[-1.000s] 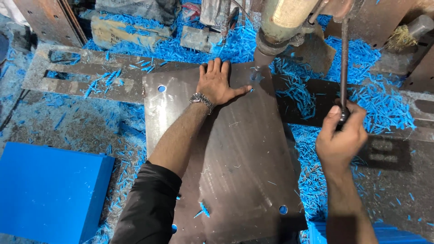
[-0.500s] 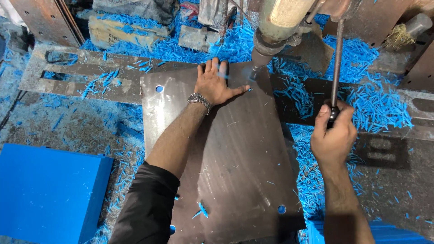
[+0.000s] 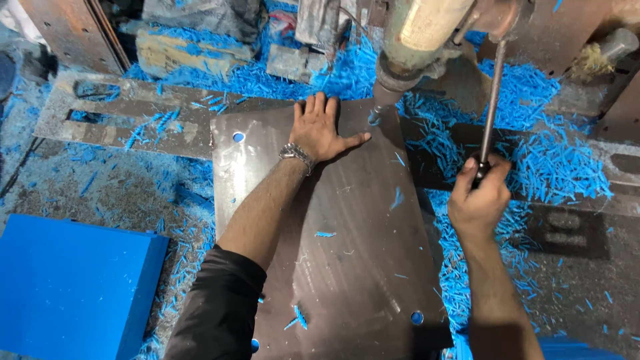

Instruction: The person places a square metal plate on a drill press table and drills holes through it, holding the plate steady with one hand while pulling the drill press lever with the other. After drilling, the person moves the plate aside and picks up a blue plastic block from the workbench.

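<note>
Steel plate [image 3: 347, 227] lies flat on the drill press table, top edge under the spindle [image 3: 393, 80] at 12 o'clock. Looks heavy, stiff, smooth and likely slick with sharp edges; best steadied by a flat palm or gripped at the side edges. Left hand [image 3: 323, 130] pressed flat on it, fingers spread wide. Right hand [image 3: 480, 197] at 3 o'clock, fingers wrapped around the feed lever [image 3: 492, 100] knob. Blue shavings [image 3: 547, 167] all around; blue box [image 3: 73, 287] at 8 o'clock.

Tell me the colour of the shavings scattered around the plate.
Bright blue shavings, clearest in the head view.
</note>
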